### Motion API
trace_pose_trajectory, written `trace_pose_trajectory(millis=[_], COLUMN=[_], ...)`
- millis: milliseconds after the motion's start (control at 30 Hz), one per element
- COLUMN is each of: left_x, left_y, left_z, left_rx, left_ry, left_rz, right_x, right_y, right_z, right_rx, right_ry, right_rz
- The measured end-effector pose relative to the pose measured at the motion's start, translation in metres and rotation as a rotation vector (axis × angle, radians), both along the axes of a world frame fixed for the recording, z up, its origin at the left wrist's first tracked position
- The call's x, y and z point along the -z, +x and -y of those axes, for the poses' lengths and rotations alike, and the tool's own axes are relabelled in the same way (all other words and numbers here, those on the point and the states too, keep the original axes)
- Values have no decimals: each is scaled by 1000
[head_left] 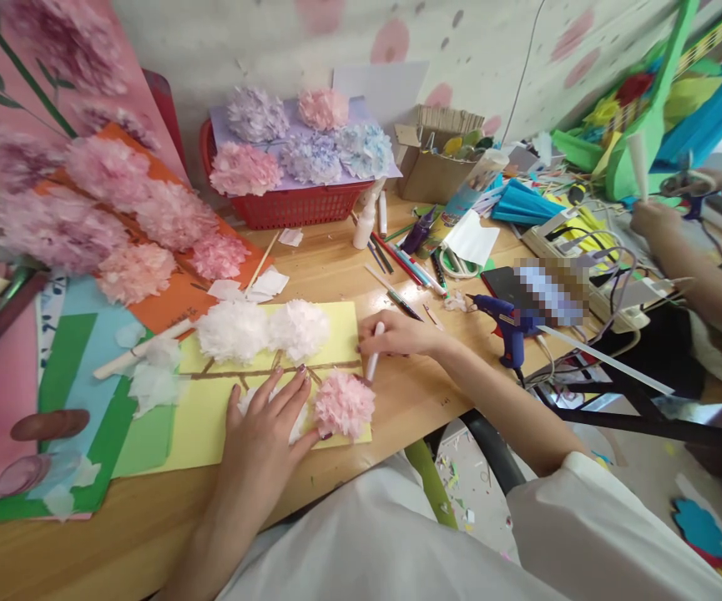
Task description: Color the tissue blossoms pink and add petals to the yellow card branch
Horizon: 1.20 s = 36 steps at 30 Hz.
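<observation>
My right hand (401, 334) is closed around a white marker (374, 352), held at the right edge of a yellow card (204, 417). Brown branch lines (260, 372) run across the card. My left hand (266, 430) lies spread on the card, partly covering a white tissue-paper flower (298, 424). Its thumb reaches the lower edge of a pink paper flower (344, 404). Along the card's upper part sit a large white paper flower (232, 329) and a smaller white one (300, 328). The marker's tip is hard to make out beside the pink flower.
A blue glue gun (511, 330) rests right of my forearm, near a power strip (611, 292). Behind are pens (404, 265), a red basket (298, 207) and a cardboard box (439, 171). Colored paper (78, 367) is stacked left. Another person's hand (654, 221) holds something at right.
</observation>
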State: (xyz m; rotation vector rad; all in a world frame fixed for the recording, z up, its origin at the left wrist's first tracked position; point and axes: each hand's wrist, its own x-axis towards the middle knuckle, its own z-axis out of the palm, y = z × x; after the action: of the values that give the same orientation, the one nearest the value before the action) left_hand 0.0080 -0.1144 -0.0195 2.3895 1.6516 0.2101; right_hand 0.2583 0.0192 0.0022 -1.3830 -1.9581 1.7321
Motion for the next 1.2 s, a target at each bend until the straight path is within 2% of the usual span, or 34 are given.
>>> trace_pose_trajectory(millis=[33,133,167,233,267,300,367,400,433,467,533,567,600,667,700,733,833,867,967,1033,1100,1133,1200], left_x=[0,-3,-4,-5,-5,-5,-5,-5,-5,-5,-6,-7,-8,-9,-10,-11,-13,-13,-15,-15,-13,-12,-7], left_y=[1,2,2,2,1,-1,-2,-3,-2,0,6,10,14,23,26,29,36,38,45,48,47,44,35], left_z=[0,1,1,1,1,1,1,1,1,1,1,2,2,2,3,3,2,2,-1,-2,-1,0,5], left_rx=[2,0,-2,-1,7,16,36,42,44,38,10,-12,-37,-95,-120,-140,-171,-176,-217,-243,-246,-239,-228], left_ry=[3,-2,-7,-24,-34,-44,-59,-62,-62,-58,-45,-37,-28,-13,-8,-5,-18,-31,-49,-31,-7,6,46], left_rz=[1,-7,-11,-19,-21,-22,-19,-17,-16,-17,-25,-29,-34,-38,-37,-33,-11,-2,28,60,118,158,243], right_x=[-1,-9,-12,-20,-24,-28,-35,-38,-41,-45,-51,-53,-54,-55,-54,-54,-55,-57,-60,-62,-66,-70,-77], right_y=[0,2,3,5,6,6,5,3,2,0,-3,-4,-5,-6,-6,-6,-5,-5,-12,-17,-20,-20,-20], right_z=[0,2,2,4,6,9,17,22,28,34,46,52,57,65,69,71,75,75,74,72,68,67,67], right_rx=[-29,42,-16,-257,-311,-257,87,215,218,102,-220,-264,-191,137,224,219,11,12,179,119,-18,-34,77], right_ry=[-29,-15,-44,-181,-217,-181,93,231,303,301,187,180,248,525,641,711,732,744,894,943,892,868,898], right_rz=[-5,-11,3,22,11,-7,-34,-35,-30,-23,-5,17,44,98,126,159,310,349,345,356,481,556,644])
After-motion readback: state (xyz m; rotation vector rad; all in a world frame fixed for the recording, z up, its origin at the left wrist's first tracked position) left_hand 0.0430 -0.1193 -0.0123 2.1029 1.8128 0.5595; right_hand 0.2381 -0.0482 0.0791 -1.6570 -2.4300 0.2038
